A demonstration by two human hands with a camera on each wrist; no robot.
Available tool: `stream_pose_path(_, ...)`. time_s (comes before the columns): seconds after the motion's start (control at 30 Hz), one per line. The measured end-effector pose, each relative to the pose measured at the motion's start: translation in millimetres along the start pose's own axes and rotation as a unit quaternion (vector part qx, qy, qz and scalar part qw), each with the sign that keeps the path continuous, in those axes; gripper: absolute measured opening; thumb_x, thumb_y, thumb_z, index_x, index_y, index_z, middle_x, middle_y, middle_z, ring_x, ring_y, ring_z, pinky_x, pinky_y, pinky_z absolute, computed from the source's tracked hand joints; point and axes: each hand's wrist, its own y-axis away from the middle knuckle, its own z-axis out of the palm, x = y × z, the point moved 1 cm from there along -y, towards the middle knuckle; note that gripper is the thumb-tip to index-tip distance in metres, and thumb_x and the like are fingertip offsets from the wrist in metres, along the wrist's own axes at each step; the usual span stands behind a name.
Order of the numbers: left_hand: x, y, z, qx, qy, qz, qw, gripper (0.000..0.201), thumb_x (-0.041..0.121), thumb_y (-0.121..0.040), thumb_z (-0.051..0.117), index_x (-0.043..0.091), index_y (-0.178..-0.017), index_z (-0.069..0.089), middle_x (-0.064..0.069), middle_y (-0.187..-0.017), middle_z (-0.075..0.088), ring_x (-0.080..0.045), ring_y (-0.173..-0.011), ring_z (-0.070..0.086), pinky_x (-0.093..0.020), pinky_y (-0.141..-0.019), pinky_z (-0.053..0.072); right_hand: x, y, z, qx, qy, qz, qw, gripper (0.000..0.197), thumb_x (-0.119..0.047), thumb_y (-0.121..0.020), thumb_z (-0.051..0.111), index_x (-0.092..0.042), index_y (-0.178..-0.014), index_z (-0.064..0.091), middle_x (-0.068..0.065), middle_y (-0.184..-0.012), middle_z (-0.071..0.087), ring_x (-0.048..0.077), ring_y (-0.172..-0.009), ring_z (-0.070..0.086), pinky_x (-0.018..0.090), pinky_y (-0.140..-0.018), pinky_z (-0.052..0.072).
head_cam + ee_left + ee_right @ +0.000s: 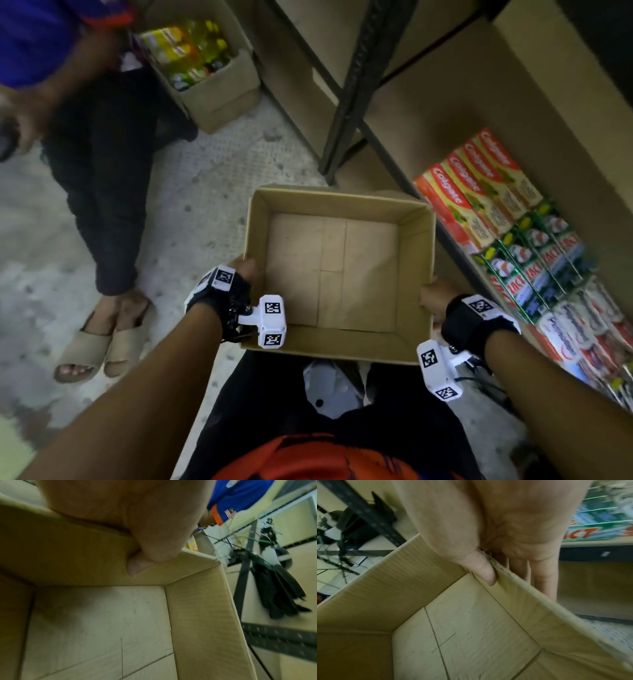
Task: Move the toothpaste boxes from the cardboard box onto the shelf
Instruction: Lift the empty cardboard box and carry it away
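Observation:
An open cardboard box hangs in front of me above the floor, and nothing lies inside it. My left hand grips its left wall, thumb inside against the cardboard box. My right hand grips the right wall, thumb inside and fingers outside the cardboard box. Rows of toothpaste boxes lie on the shelf at the right: red ones, green ones and white ones.
Another person in a blue shirt and sandals stands at the left. A cardboard box of bottles sits on the floor behind. A dark metal shelf post rises just beyond my box. Grey concrete floor lies between.

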Motion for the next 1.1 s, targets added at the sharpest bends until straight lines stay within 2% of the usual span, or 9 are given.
stream_pose_path(0.07,-32.5,-37.3,0.0,0.002,-0.011,-0.013,1.000,0.021,0.043,-0.079,0.050,0.023,-0.079,0.056,-0.015,-0.094,0.063,-0.031,-0.085,0.060,-0.033,-0.073,0.049,-32.1,2.7,-2.0,-0.012,0.055,-0.008,0.998,0.025,-0.023,-0.087,0.046,-0.015,-0.103,0.062,0.017,-0.113,0.066,0.035,-0.100,0.063,0.048,-0.095,0.051)
stream_pose_path(0.13,-69.8,-88.3,12.4,0.015,0.007,-0.042,0.999,0.016,0.034,-0.082,0.053,0.025,-0.069,0.047,-0.015,-0.090,0.064,-0.031,-0.079,0.061,-0.038,-0.074,0.054,-66.2,8.8,-8.2,0.001,0.087,-0.021,0.996,0.029,-0.017,-0.095,0.044,-0.011,-0.119,0.058,0.018,-0.124,0.061,0.036,-0.109,0.059,0.041,-0.097,0.047)
stream_pose_path(0.27,-54.1,-36.0,1.7,0.043,0.119,-0.066,0.990,0.011,0.021,-0.091,0.052,0.016,-0.095,0.060,-0.011,-0.095,0.065,-0.029,-0.085,0.061,-0.037,-0.082,0.052,-114.1,3.3,-14.3,0.035,0.132,-0.063,0.989,0.036,-0.008,-0.097,0.044,-0.002,-0.132,0.050,0.020,-0.133,0.054,0.036,-0.119,0.053,0.032,-0.090,0.040)
stream_pose_path(0.37,-16.6,28.0,-8.1,0.057,0.289,-0.094,0.951,0.034,0.005,-0.096,0.048,-0.001,-0.129,0.054,-0.009,-0.100,0.051,-0.023,-0.092,0.047,-0.026,-0.067,0.044,-145.4,-8.5,-21.6,0.027,0.178,-0.075,0.981,0.049,-0.010,-0.098,0.045,-0.003,-0.146,0.036,0.019,-0.145,0.045,0.035,-0.128,0.048,0.032,-0.098,0.039)
stream_pose_path(0.5,1.0,54.7,-0.6,0.070,0.361,-0.112,0.923,0.023,0.004,-0.083,0.051,0.010,-0.103,0.062,-0.009,-0.079,0.065,-0.028,-0.074,0.062,-0.033,-0.065,0.052,-178.5,-27.0,-36.5,0.011,0.198,-0.089,0.976,0.057,-0.009,-0.094,0.046,-0.002,-0.148,0.030,0.021,-0.145,0.045,0.038,-0.126,0.050,0.036,-0.100,0.041)
stream_pose_path(0.63,8.7,45.2,15.7,0.088,0.417,-0.141,0.894,0.023,0.014,-0.071,0.058,0.021,-0.092,0.063,-0.015,-0.093,0.070,-0.035,-0.089,0.067,-0.047,-0.081,0.058,-199.1,-52.6,-43.6,-0.024,0.213,-0.125,0.969,0.061,-0.009,-0.093,0.043,-0.013,-0.152,0.026,0.016,-0.146,0.044,0.035,-0.126,0.048,0.037,-0.103,0.038)
stream_pose_path(0.77,8.3,14.8,40.5,0.126,0.398,-0.185,0.890,0.014,0.011,-0.084,0.060,0.024,-0.080,0.060,-0.014,-0.088,0.068,-0.035,-0.083,0.065,-0.046,-0.080,0.058,-205.9,-96.0,-27.2,-0.045,0.194,-0.162,0.967,0.045,-0.010,-0.094,0.040,-0.022,-0.137,0.046,0.006,-0.117,0.059,0.026,-0.097,0.053,0.032,-0.089,0.043)
stream_pose_path(0.97,-7.0,-88.8,74.6,0.112,0.389,-0.198,0.893,0.006,0.027,-0.088,0.067,0.026,-0.088,0.061,-0.010,-0.094,0.068,-0.033,-0.085,0.066,-0.046,-0.081,0.058,-219.1,-200.2,32.5,-0.045,0.202,-0.135,0.969,0.052,-0.009,-0.093,0.040,-0.021,-0.143,0.040,0.012,-0.130,0.056,0.035,-0.114,0.054,0.033,-0.088,0.041)
stream_pose_path(1.1,-33.9,-171.9,102.4,0.113,0.371,-0.178,0.904,0.039,0.058,-0.077,0.062,0.026,-0.100,0.064,-0.011,-0.097,0.072,-0.034,-0.085,0.070,-0.055,-0.072,0.059,-219.5,-270.9,73.1,-0.023,0.238,-0.163,0.957,0.049,-0.016,-0.092,0.044,-0.022,-0.140,0.042,0.011,-0.127,0.056,0.038,-0.109,0.055,0.040,-0.093,0.045)
